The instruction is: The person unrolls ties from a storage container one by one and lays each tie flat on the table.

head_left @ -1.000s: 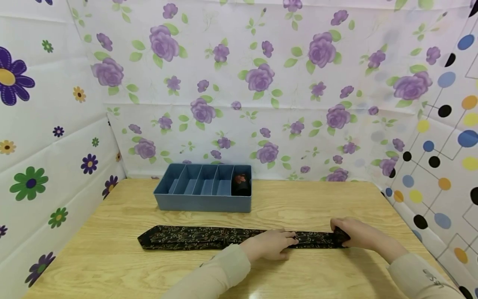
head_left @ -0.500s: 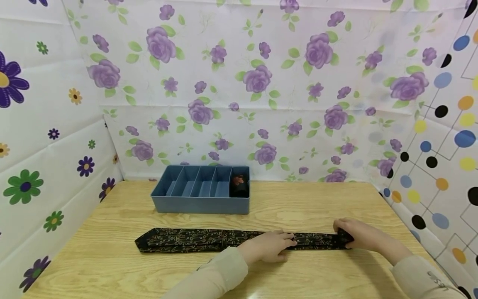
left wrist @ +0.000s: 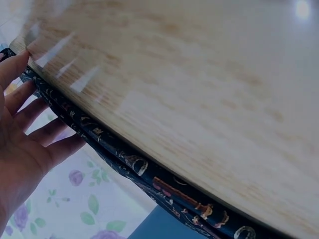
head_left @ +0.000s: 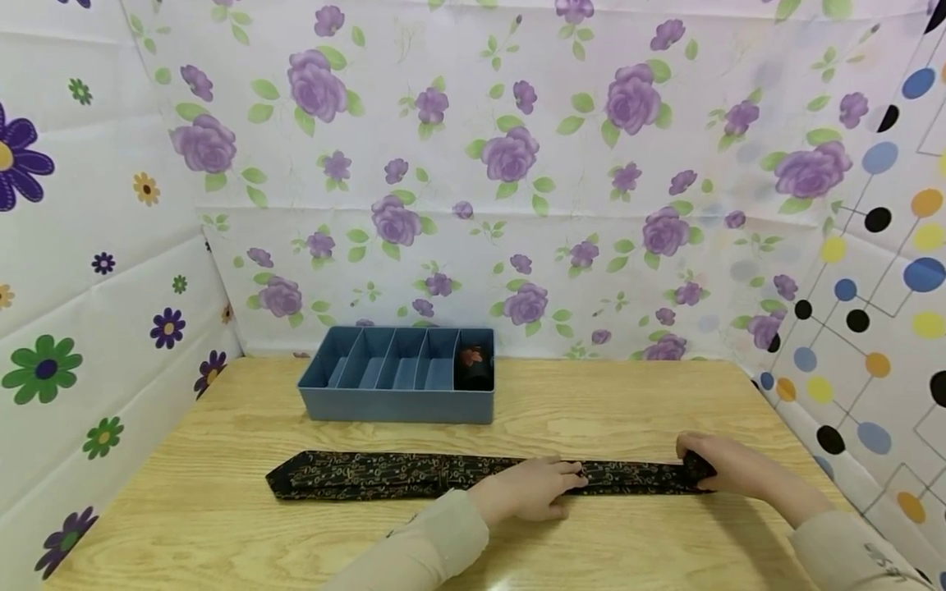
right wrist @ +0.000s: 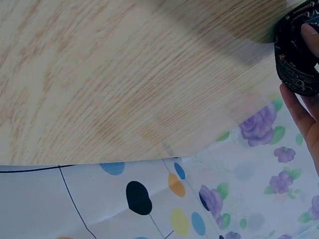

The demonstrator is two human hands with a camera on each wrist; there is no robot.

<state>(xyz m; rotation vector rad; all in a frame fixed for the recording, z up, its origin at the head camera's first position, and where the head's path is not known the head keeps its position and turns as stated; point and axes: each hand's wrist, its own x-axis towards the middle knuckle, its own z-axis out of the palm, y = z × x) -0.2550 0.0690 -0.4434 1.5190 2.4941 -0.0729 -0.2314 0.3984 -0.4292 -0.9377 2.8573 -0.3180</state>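
A black necktie [head_left: 362, 476] with a small gold and red pattern lies stretched sideways across the table, its wide pointed end to the left. My left hand [head_left: 528, 488] rests on the middle of it, fingers extended over the cloth; the left wrist view shows those fingers [left wrist: 42, 132] spread along the folded edge of the tie. At the right end, the fabric is coiled into a small roll [head_left: 696, 469]. My right hand [head_left: 727, 468] grips this roll, with the thumb and fingers around it in the right wrist view, where the coil [right wrist: 294, 64] is cut by the frame edge.
Behind the tie stands a blue-grey box [head_left: 399, 405] with several compartments. Its rightmost compartment holds a dark rolled item [head_left: 474, 368] with a reddish-orange motif. Patterned sheets [head_left: 443, 148] enclose the wooden table [head_left: 591, 402] at the back and both sides.
My right hand has shifted slightly to the right with the rolled end of the necktie. The left hand stays in place on the cloth. The head view has tilted a little.
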